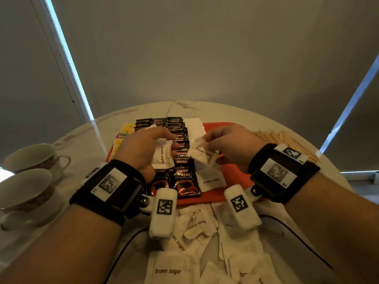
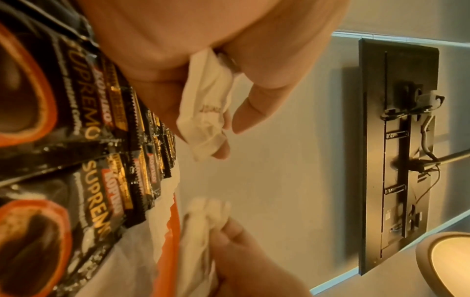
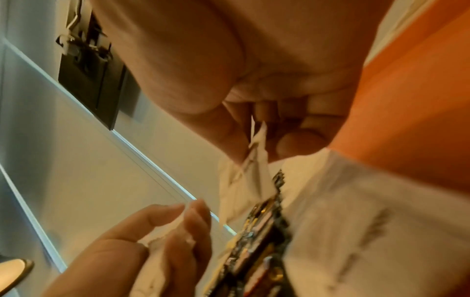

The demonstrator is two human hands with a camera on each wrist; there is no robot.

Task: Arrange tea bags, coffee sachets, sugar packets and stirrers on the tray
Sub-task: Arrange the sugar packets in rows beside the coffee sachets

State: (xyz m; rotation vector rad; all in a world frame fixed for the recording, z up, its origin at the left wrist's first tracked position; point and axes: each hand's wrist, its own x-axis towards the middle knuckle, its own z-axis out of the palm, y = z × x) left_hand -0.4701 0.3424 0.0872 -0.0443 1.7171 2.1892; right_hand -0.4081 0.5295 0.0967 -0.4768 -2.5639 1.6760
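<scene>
Already, in the head view, the orange tray at centre holds rows of coffee sachets, yellow tea bags at its left edge and some sugar packets, while more packets lie loose at bottom and stirrers wait off-tray at right. In the left wrist view the left hand curls round a white packet; in the right wrist view the right hand pinches another

Black wristbands with white tagged cameras

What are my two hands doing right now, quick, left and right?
Left hand: closed around a stack of brown sugar packets.
Right hand: pinching a crumpled white sugar packet over the orange tray.
</scene>
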